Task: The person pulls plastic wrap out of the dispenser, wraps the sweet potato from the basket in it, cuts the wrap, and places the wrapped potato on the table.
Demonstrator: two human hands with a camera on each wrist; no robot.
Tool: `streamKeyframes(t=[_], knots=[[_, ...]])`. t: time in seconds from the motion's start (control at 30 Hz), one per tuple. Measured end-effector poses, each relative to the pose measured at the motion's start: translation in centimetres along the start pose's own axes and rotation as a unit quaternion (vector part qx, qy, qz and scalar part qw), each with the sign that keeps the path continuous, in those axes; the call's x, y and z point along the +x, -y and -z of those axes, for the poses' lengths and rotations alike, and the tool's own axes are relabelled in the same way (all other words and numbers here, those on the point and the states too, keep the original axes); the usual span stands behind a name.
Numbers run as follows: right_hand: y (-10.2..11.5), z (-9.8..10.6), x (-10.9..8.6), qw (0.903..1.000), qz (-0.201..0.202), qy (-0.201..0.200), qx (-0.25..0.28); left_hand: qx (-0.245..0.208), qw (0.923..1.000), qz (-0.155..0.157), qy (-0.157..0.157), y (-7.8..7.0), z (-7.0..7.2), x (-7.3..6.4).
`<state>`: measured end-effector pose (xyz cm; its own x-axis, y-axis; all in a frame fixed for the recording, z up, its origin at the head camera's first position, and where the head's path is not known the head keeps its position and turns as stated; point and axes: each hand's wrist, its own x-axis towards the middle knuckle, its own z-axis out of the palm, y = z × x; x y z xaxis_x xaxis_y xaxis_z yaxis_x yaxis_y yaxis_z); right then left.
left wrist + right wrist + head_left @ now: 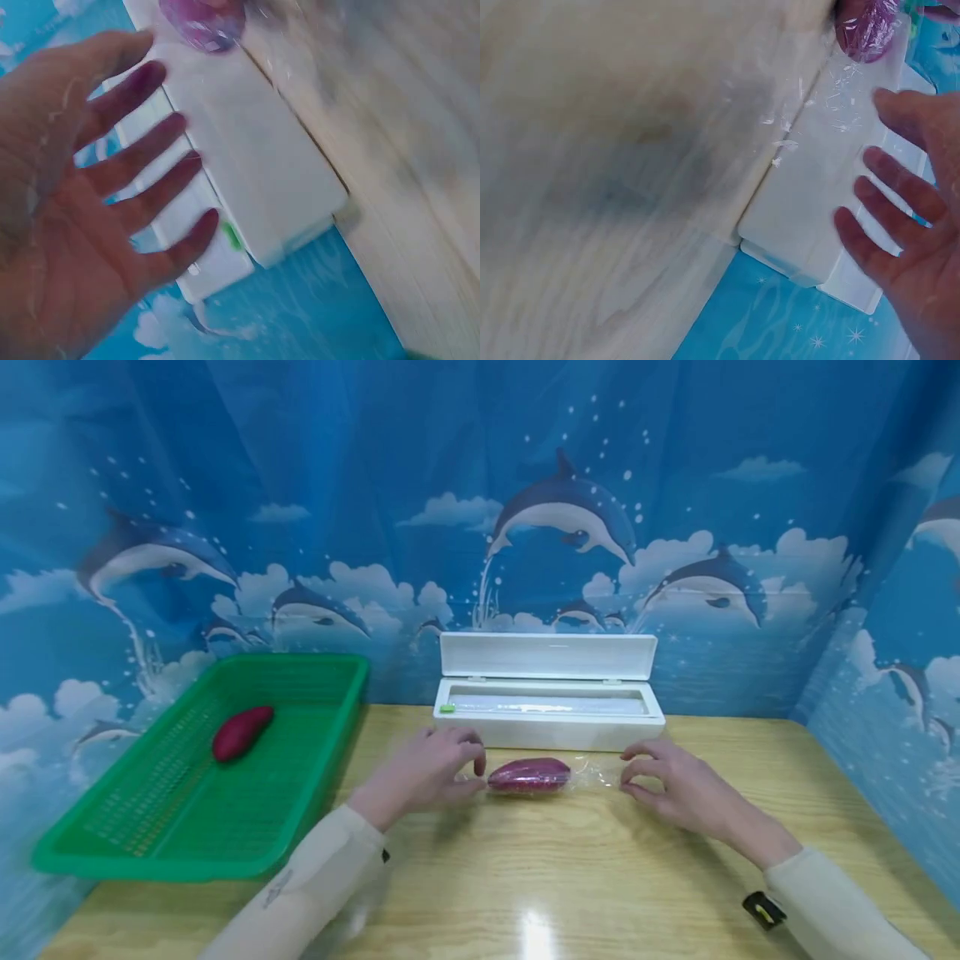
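A purple sweet potato (529, 775), wrapped in clear plastic film, lies in front of the white film box. Loose film (596, 772) stretches out from its right end. My left hand (438, 770) hovers at the sweet potato's left end; in the left wrist view its fingers (154, 161) are spread with nothing between them. At the far end of the loose film is my right hand (671, 785), its fingers loosely bent. The right wrist view shows those fingers (900, 184) apart and holding nothing, with the wrapped sweet potato (868, 31) beyond.
The white film box (547, 737) stands at the back with its lid (547, 656) raised, a film roll inside and a green slider (447, 708) at its left. On the left, a green basket (300, 810) holds another sweet potato (242, 733). A dolphin-print curtain (375, 485) hangs behind.
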<state>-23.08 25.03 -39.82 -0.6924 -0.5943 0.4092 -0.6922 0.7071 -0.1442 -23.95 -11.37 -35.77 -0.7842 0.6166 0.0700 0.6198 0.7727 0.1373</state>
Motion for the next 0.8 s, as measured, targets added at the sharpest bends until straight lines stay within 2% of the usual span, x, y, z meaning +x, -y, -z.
streamKeyframes(t=[0.07, 0.17, 0.23, 0.37, 0.47, 0.53, 0.67, 0.8], knots=[[0.3, 0.0, -0.6, 0.9991, -0.011, 0.039, 0.008, 0.002, 0.9997, 0.011, 0.023, -0.9, 0.0, -0.6], [0.7, 0.1, -0.9, 0.9958, -0.038, 0.082, 0.013, 0.028, 0.9993, 0.017, 0.019, -2.1, -0.4, -0.4], [0.9, 0.1, -0.8, 0.9946, -0.056, 0.087, 0.011, 0.044, 0.9988, 0.019, 0.008, -2.9, -0.9, 0.3], [1.3, 0.0, -0.2, 0.9932, -0.094, 0.066, 0.018, 0.053, 0.9984, 0.014, 0.015, -4.5, -2.4, 1.8], [1.4, -0.3, 0.5, 0.9925, -0.102, 0.061, 0.029, 0.049, 0.9982, 0.007, 0.033, -5.2, -3.7, 2.6], [1.3, -0.6, 0.9, 0.9923, -0.099, 0.067, 0.033, 0.05, 0.9982, 0.001, 0.035, -5.4, -4.3, 3.1], [1.1, -1.4, 1.3, 0.9918, -0.094, 0.078, 0.037, 0.025, 0.999, -0.002, 0.037, -5.5, -4.9, 3.5], [1.0, -2.4, 1.9, 0.9924, -0.079, 0.083, 0.046, -0.062, 0.9965, 0.011, 0.054, -5.0, -5.1, 3.3]])
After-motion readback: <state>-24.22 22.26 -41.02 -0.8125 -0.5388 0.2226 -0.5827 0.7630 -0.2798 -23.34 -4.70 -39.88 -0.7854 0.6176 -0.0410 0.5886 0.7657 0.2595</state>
